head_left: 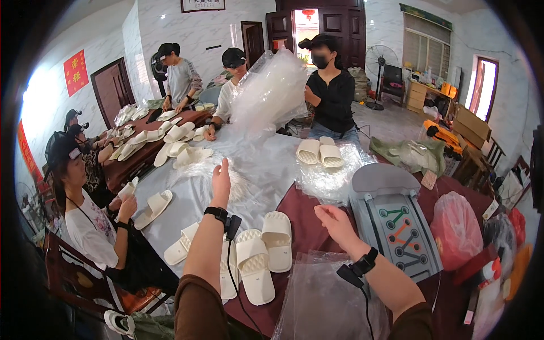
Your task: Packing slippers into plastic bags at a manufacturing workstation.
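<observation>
My left hand [221,182] is raised above the grey sheeted table, seen edge-on with its thumb up and fingers straight. Crinkled clear plastic film [241,187] lies beyond it. My right hand [338,224] hovers over the dark red cloth with fingers curled together; whatever they may hold is hidden. Under my wrists, a cream slipper [254,263] and another cream slipper [277,241] lie side by side, with more partly behind my left forearm. Flat clear plastic bags [323,294] lie below my right hand. Farther off, a pair of cream slippers [320,152] rests on bunched clear wrap [334,178].
A grey plastic case [391,218] stands right of my right hand, beside a pink plastic bag [456,229]. Across the table a person in black [334,93] lifts a big bundle of clear bags [266,93]. Other people handle slippers at the left; a cable trails from each wrist.
</observation>
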A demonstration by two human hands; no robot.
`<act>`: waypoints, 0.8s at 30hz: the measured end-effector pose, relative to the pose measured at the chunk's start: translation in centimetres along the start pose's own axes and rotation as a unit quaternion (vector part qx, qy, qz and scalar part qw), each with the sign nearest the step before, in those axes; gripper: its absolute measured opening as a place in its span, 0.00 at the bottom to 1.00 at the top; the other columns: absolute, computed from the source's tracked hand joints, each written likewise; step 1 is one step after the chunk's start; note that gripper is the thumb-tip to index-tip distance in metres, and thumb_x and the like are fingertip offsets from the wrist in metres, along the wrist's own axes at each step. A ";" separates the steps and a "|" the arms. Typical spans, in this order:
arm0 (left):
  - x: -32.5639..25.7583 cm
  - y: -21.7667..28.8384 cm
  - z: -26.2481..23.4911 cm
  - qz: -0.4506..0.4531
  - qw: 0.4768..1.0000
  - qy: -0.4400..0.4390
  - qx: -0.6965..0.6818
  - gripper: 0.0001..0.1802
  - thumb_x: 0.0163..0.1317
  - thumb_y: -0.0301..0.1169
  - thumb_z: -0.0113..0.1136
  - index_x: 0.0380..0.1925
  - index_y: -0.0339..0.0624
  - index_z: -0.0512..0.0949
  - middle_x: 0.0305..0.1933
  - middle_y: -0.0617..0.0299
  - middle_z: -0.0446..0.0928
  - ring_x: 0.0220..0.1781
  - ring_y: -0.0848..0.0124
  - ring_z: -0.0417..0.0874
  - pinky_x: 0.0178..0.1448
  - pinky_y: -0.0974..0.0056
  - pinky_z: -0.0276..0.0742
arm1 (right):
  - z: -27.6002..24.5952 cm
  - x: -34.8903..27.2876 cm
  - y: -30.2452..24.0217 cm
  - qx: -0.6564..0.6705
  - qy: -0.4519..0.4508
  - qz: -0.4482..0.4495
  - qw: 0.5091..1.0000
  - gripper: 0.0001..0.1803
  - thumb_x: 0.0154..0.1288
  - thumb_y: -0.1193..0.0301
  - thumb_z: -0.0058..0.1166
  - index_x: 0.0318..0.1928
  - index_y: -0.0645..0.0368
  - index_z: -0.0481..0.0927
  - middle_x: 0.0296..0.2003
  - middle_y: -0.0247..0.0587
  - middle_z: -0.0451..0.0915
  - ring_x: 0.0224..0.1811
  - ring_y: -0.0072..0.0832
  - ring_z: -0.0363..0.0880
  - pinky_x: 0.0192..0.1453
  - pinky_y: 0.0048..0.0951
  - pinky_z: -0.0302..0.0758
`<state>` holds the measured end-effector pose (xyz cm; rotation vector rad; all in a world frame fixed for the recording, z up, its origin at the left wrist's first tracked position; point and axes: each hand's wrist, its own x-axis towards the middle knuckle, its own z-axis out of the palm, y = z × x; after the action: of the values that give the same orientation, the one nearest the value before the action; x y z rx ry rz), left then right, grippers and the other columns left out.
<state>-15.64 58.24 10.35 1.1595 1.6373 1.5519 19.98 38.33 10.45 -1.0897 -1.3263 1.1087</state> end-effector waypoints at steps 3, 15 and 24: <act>-2.2 2.4 3.7 0.114 0.992 0.047 0.020 0.44 0.66 0.60 0.56 0.64 0.28 0.69 0.65 0.36 0.71 0.70 0.49 0.70 0.71 0.52 0.64 | -2.3 1.0 0.5 0.027 0.059 0.065 0.996 0.17 0.72 0.59 0.59 0.48 0.60 0.82 0.38 0.29 0.78 0.40 0.17 0.74 0.44 0.20 0.72; -5.3 8.4 5.2 0.261 0.959 0.012 0.113 0.46 0.65 0.56 0.60 0.72 0.35 0.59 0.74 0.35 0.59 0.77 0.45 0.56 0.77 0.48 0.55 | -4.8 3.6 3.7 0.146 0.139 0.110 0.973 0.31 0.72 0.46 0.53 0.57 0.63 0.75 0.47 0.35 0.77 0.50 0.27 0.75 0.52 0.29 0.73; -5.2 8.9 6.8 0.418 0.897 -0.098 0.104 0.47 0.64 0.47 0.64 0.76 0.41 0.53 0.79 0.42 0.53 0.81 0.49 0.49 0.81 0.50 0.44 | -7.1 5.3 6.5 0.119 0.245 0.054 0.961 0.29 0.71 0.50 0.53 0.59 0.61 0.73 0.52 0.37 0.75 0.53 0.27 0.73 0.56 0.30 0.71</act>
<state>-5.69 56.25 17.38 2.2619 1.2311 1.6622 27.02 44.90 5.03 -1.1696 -0.7315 0.9653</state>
